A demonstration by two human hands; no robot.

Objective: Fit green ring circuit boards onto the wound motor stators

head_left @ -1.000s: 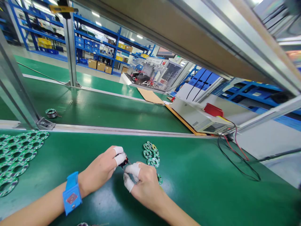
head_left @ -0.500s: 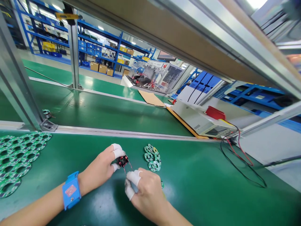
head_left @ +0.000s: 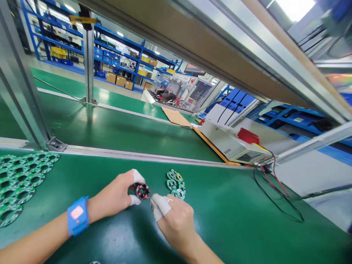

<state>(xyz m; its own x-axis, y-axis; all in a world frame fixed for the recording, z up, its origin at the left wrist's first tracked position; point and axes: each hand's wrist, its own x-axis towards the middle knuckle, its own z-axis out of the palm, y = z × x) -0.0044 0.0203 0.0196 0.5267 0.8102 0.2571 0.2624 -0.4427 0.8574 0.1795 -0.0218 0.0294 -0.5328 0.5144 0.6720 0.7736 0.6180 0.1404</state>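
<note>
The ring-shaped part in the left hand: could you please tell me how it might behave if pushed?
The ring-shaped part would probably roll on edge, being round. It seems stiff, undeformed in the left hand. Its exposed red windings might scuff easily.

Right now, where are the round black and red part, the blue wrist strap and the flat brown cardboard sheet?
Round black and red part [head_left: 141, 191]: head view, its visible face.
Blue wrist strap [head_left: 77, 213]: head view, pale patch on its band.
Flat brown cardboard sheet [head_left: 176, 117]: head view, middle of its top.
</note>
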